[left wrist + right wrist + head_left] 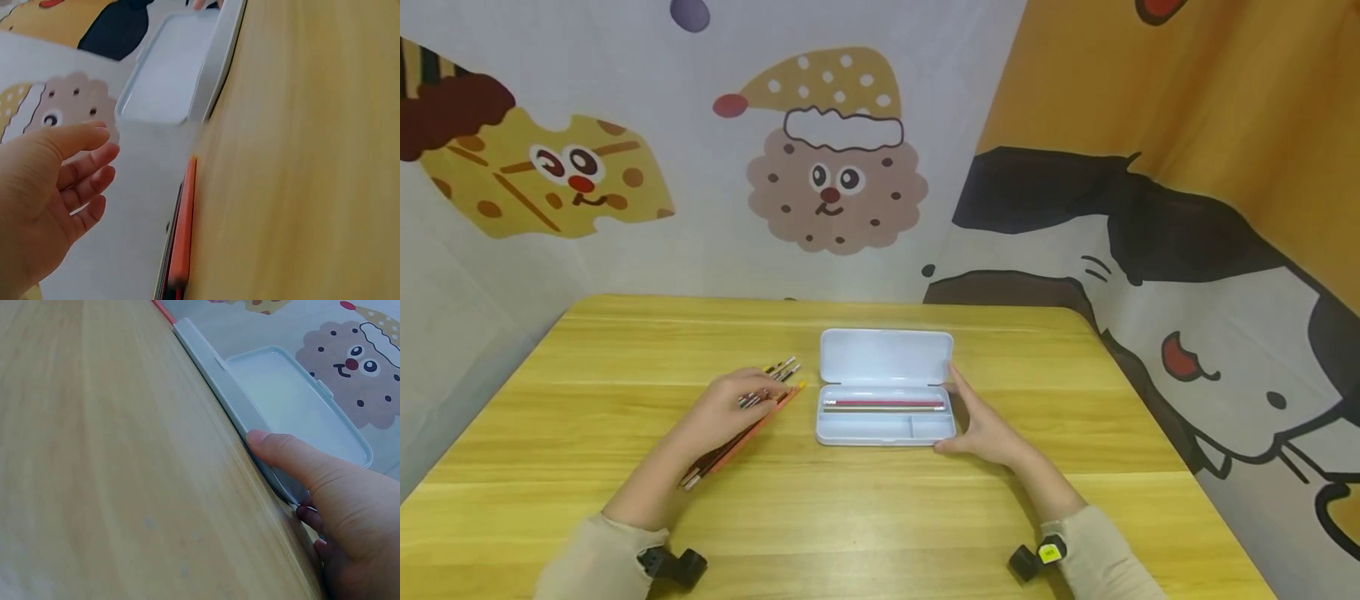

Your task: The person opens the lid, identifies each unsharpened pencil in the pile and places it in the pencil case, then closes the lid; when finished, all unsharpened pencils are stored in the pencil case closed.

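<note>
A white pencil case (863, 428) lies with its lid (887, 356) raised at the back. Inside its rear compartment lie a red pencil (883, 403) and a brownish pencil (883, 410). My right hand (988, 431) holds the case's right end, thumb on the front wall and fingers around the far side. Over a loose bunch of pencils (691, 481) left of the case is my left hand (724, 414). Its fingers are loosely bent with nothing between them in the left wrist view. An orange pencil (183, 228) lies along the bunch's near side.
The wooden table (850, 525) carries the case and pencils. Behind its far edge hangs a cloth (700, 225) printed with cartoon figures. Each wrist wears a small black camera (681, 568).
</note>
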A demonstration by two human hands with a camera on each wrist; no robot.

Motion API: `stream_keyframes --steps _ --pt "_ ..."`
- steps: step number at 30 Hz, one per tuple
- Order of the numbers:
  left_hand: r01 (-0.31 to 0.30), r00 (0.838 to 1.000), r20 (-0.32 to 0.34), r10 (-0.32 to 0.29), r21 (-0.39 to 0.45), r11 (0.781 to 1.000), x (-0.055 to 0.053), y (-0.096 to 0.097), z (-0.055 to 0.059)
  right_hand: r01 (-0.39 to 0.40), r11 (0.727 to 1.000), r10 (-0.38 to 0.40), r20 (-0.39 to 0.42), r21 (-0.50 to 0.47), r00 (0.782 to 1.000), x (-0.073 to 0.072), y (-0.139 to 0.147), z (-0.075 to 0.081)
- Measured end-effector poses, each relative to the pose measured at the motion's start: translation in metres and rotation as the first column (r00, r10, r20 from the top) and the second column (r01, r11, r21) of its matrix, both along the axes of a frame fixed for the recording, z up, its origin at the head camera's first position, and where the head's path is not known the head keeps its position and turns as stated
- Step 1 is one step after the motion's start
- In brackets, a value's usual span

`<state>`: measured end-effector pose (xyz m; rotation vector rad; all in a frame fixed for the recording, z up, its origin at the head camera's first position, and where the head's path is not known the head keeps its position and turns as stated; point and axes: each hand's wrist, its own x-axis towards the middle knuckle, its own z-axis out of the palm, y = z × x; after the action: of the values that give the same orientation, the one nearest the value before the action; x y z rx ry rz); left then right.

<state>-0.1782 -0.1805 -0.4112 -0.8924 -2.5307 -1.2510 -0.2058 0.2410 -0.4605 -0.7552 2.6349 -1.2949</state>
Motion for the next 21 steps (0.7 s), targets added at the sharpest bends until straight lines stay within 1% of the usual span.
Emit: stream_keyframes --steps 3,5,8,13,17,21 --pt "-0.024 0.999 -0.035 0.023 -0.021 0.999 0.002 -0.017 -0.002 0.001 1.000 -0.001 0.002 -0.008 1.000 0.000 -0.001 0.000" --pt "-0.039 0.999 -0.034 0.038 -0.036 0.999 0.003 -0.028 -0.003 -0.002 1.000 0.002 -0.001 -0.021 1.000 0.000 -0.001 0.000" --pt "-0.063 0.998 -0.015 0.062 -0.058 0.996 0.005 -0.043 -0.004 -0.006 0.999 0.006 -0.007 -0.035 1.000 0.000 -0.001 0.000" --pt "-0.089 0.995 0.040 0.092 -0.072 0.993 0.008 -0.064 -0.006 -0.002 1.000 0.002 0.003 -0.019 1.000 0.000 -0.001 0.002" --pt "-0.092 0.992 0.083 0.098 -0.068 0.993 0.005 -0.078 -0.013 -0.001 1.000 0.001 0.005 -0.010 1.000 0.000 0.000 0.001" --pt "-0.112 0.982 0.141 0.124 -0.094 0.989 0.003 -0.090 -0.020 -0.007 1.000 0.007 0.001 -0.010 1.000 -0.001 0.001 0.000"
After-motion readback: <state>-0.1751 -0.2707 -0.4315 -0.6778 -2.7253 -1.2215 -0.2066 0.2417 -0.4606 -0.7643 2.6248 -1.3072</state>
